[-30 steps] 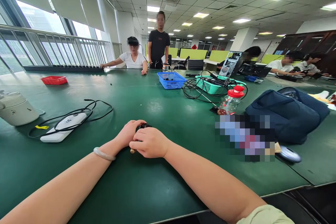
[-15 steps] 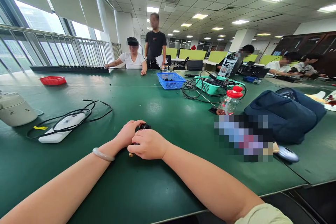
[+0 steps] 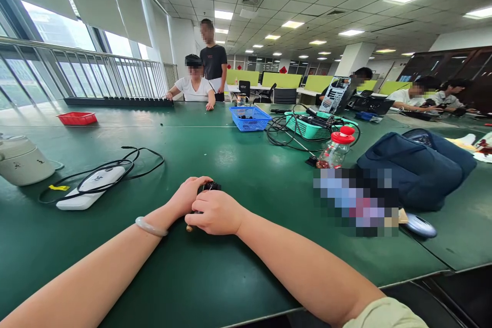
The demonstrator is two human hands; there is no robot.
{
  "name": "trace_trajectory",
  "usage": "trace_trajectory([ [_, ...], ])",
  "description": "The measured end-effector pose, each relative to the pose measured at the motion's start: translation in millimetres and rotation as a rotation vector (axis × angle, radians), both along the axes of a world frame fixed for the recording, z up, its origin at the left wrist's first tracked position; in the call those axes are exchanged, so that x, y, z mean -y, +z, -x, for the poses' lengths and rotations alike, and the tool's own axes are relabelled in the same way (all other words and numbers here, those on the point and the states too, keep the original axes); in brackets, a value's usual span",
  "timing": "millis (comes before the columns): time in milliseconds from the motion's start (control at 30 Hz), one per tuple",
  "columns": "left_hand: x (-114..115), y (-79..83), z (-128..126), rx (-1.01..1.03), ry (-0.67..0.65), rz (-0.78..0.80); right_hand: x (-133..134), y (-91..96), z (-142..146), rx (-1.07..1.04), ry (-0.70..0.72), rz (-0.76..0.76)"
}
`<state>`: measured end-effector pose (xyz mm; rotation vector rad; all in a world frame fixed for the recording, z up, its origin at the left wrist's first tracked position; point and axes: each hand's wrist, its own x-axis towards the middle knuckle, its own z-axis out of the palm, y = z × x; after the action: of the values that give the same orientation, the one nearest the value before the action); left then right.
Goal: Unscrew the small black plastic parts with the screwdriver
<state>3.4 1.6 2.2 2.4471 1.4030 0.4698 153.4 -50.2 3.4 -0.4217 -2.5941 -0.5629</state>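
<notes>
Both hands meet low over the green table [image 3: 161, 266], near the middle of the view. A small black object [image 3: 210, 185] shows above the fingers, and its kind cannot be made out. My left hand [image 3: 188, 196] is wrapped around the object's left and far side. In front of it, my right hand [image 3: 217, 212] is closed, with its fingers curled at the near side. A small brown, wood-coloured knob [image 3: 189, 228] sticks out below the right fingers. The hands cover most of the object, so how its parts join is hidden.
To the left lie a white device with a black cable [image 3: 90, 187], a pale pot [image 3: 23, 159] and a red tray [image 3: 77, 118]. Ahead stand a blue basket [image 3: 250, 119] and a green basket [image 3: 307, 125]. A red-lidded jar [image 3: 336, 148] and a dark blue bag [image 3: 415, 169] are at right.
My right hand and the brown knob have shifted slightly left and down. Across the table, the standing person has moved left, and the seated person's long black strip has slid right.
</notes>
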Motion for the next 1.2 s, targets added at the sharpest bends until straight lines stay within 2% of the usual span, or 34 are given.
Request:
trace_trajectory([
  [733,-3.4,-3.0,1.3,-0.029,-0.008,-0.012,-1.9,-2.2,-1.8,-0.037,0.01,-0.014],
  [1100,-8.8,-7.6,2.9,-0.018,-0.042,-0.038,-0.7,2.3,-3.2,-0.107,0.019,-0.055],
  [1200,-8.8,-7.8,3.4,-0.006,-0.014,-0.019,-1.0,2.8,-2.8,-0.153,0.015,-0.044],
])
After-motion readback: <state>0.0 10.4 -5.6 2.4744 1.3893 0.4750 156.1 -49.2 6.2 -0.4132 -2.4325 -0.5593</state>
